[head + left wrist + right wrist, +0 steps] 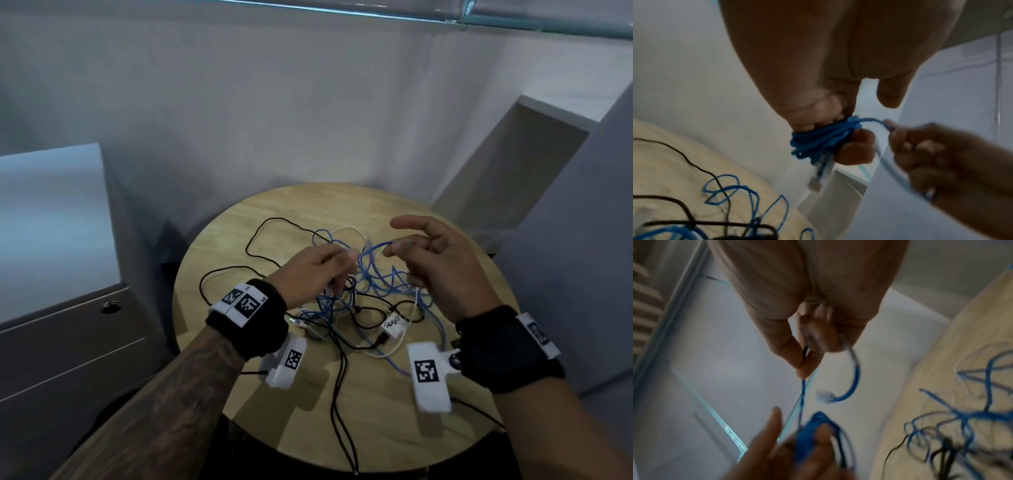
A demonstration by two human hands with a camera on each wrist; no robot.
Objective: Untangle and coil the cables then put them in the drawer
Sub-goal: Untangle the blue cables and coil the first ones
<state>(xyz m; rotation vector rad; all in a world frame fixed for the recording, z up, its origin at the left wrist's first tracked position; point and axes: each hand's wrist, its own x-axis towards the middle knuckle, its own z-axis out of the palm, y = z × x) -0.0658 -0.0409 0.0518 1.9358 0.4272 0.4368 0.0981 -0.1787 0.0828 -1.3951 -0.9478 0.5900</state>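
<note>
Both wrist views show left hand [818, 91] gripping blue coil [818, 141], right hand [813, 318] pinching its end.

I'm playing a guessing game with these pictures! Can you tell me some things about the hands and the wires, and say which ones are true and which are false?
1. The left hand grips a bundle of blue cable. True.
2. The right hand holds a black cable. False: it pinches the blue cable.
3. The round table is wooden. True.
4. All the cables are already coiled. False: blue, black and white cables lie tangled on the table.
5. The grey cabinet drawers are pulled open. False: they look closed.
</note>
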